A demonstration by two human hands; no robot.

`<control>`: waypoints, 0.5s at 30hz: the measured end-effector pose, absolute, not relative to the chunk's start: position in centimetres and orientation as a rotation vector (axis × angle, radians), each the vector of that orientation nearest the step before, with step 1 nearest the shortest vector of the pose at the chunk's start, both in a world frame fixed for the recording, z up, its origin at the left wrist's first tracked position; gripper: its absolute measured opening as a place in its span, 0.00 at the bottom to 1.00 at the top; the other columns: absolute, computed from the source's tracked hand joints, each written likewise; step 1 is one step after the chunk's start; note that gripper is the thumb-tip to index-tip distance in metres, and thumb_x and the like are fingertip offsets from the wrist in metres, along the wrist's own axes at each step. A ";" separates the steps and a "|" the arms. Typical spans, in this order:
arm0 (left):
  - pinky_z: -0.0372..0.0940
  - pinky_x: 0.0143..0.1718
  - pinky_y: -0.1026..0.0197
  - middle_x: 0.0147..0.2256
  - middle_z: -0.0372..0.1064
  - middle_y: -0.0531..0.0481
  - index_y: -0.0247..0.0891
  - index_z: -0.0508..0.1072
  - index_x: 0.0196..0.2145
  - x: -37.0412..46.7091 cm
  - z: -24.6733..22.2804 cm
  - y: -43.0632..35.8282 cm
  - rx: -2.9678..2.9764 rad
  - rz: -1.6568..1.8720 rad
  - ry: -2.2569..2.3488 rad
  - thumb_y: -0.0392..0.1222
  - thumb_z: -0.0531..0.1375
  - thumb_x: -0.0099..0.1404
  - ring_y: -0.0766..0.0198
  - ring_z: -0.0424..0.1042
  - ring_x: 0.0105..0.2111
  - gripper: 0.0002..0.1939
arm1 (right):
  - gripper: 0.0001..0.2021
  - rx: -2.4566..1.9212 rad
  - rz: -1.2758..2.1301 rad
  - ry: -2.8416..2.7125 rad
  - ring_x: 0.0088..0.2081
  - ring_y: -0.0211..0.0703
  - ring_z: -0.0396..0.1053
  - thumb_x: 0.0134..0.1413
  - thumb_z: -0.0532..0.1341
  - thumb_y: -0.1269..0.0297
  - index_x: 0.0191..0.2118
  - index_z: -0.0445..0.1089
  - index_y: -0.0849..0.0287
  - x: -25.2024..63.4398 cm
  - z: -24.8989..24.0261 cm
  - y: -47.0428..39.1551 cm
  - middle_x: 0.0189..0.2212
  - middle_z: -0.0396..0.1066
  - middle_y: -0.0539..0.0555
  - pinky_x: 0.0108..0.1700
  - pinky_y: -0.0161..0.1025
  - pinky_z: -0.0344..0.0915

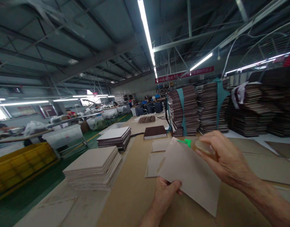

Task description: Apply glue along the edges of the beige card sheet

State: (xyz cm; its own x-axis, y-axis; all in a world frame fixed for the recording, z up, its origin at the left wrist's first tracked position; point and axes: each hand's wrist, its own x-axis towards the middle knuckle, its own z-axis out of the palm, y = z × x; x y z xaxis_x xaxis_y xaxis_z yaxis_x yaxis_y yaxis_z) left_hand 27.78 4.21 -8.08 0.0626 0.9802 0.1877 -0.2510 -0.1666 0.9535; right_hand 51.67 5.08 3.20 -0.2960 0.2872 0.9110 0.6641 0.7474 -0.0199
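Note:
My left hand (165, 193) pinches the near left edge of a pale beige board (194, 179), thumb on top, and holds it tilted above the table. In my right hand (226, 157) is a glue bottle (205, 147) with a translucent amber body, the fingers wrapped round it. Its green nozzle (185, 142) points left, at the far corner of the board; whether the tip touches cannot be made out. Behind the held board, two smaller pale pieces (152, 165) lie on the tabletop, partly covered by it in my view.
Left on the brown table (126, 195) stands a stack of beige boards (94, 160), with a white-topped dark stack (115, 135) behind. A dark brown stack (155, 131) lies ahead. Tall strapped piles (182, 110) line the right side. A yellow bin (24, 164) stands on the floor.

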 end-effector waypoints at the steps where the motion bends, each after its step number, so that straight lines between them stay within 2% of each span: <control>1: 0.69 0.24 0.64 0.27 0.80 0.47 0.34 0.83 0.34 27.7 -8.1 4.2 1.183 1.384 0.885 0.56 0.80 0.46 0.65 0.70 0.23 0.26 | 0.08 -0.756 -0.429 -1.900 0.44 0.54 0.72 0.79 0.60 0.56 0.49 0.69 0.54 52.0 3.0 4.9 0.44 0.71 0.56 0.42 0.48 0.68; 5: 0.70 0.24 0.64 0.28 0.80 0.48 0.34 0.82 0.35 27.6 -8.1 4.2 1.151 1.388 0.893 0.54 0.80 0.46 0.65 0.70 0.23 0.25 | 0.10 -0.817 -0.385 -1.905 0.41 0.54 0.72 0.79 0.60 0.53 0.48 0.71 0.53 52.9 2.5 4.2 0.42 0.71 0.55 0.38 0.47 0.66; 10: 0.70 0.24 0.65 0.28 0.80 0.49 0.34 0.82 0.37 27.5 -8.0 4.2 1.150 1.357 0.895 0.51 0.79 0.46 0.65 0.71 0.23 0.24 | 0.08 -0.782 -0.431 -1.886 0.46 0.56 0.73 0.78 0.60 0.56 0.49 0.70 0.54 52.7 2.9 4.1 0.44 0.72 0.56 0.42 0.49 0.68; 15: 0.70 0.24 0.65 0.29 0.80 0.48 0.34 0.82 0.38 27.5 -7.8 4.0 1.142 1.340 0.893 0.49 0.78 0.46 0.65 0.72 0.25 0.24 | 0.09 -0.834 -0.393 -1.914 0.40 0.54 0.72 0.79 0.60 0.54 0.46 0.70 0.53 53.2 2.7 3.7 0.40 0.71 0.55 0.38 0.47 0.66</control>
